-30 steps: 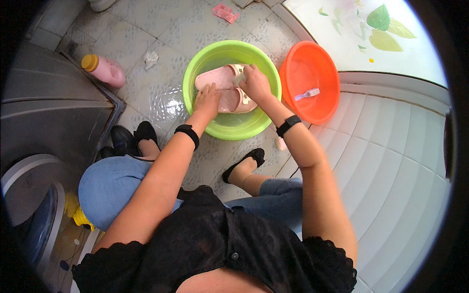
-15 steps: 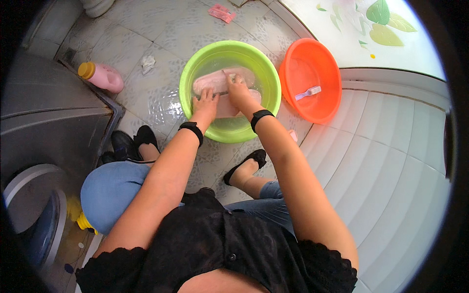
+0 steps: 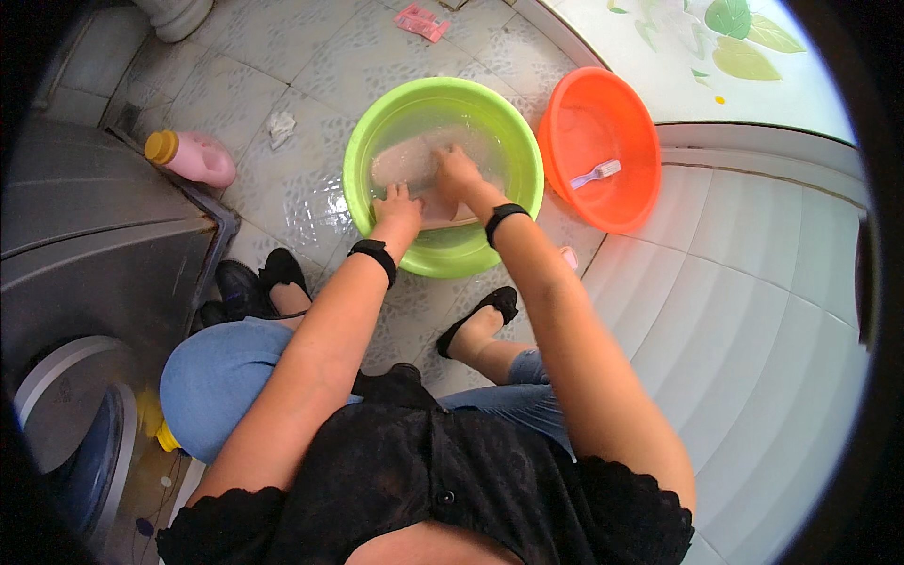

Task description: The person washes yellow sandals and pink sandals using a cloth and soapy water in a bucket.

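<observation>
A light green basin (image 3: 353, 141) of cloudy water stands on the floor in front of me. In it lie two pale pink slippers, the far slipper (image 3: 400, 162) and the near slipper (image 3: 438, 209), both under the water and blurred by it. My left hand (image 3: 399, 209) has its fingers bent over the left end of the near slipper. With its fingers dipped under the surface, my right hand (image 3: 457, 171) grips between the two slippers; its fingertips are partly hidden. Both wrists wear black bands.
An orange basin (image 3: 645, 122) with a brush (image 3: 595, 173) in it stands tilted at the right, by the tiled wall (image 3: 716, 282). A pink bottle (image 3: 198, 158) lies at the left near a dark machine (image 3: 94, 202). Crumpled paper (image 3: 281, 128) and a pink packet (image 3: 421, 22) are on the floor.
The slippers have sunk deeper and show less clearly through the cloudier water. My right hand has dipped with its fingers into the water; my left fingers have bent more.
</observation>
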The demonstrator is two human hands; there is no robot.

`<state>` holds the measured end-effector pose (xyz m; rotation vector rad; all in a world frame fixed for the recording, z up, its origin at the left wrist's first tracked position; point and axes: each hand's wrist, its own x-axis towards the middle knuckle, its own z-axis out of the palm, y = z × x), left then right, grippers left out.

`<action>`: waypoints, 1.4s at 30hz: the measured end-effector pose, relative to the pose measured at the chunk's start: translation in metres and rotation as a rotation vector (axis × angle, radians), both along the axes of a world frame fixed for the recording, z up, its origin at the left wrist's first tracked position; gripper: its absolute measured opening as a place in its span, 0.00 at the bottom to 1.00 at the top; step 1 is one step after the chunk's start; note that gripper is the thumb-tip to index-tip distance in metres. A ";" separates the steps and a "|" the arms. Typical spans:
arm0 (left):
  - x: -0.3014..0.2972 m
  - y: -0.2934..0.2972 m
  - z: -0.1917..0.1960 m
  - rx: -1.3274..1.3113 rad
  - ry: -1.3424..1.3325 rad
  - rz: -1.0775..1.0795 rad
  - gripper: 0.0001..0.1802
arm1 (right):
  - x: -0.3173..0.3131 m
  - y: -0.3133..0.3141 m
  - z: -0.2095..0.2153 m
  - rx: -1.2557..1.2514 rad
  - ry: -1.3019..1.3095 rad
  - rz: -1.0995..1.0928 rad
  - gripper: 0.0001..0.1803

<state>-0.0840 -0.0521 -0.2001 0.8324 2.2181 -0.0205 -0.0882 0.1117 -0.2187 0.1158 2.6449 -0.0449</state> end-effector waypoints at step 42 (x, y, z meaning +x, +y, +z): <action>0.006 -0.013 0.000 0.126 0.025 0.147 0.27 | 0.040 0.025 0.074 -0.400 0.179 -0.019 0.23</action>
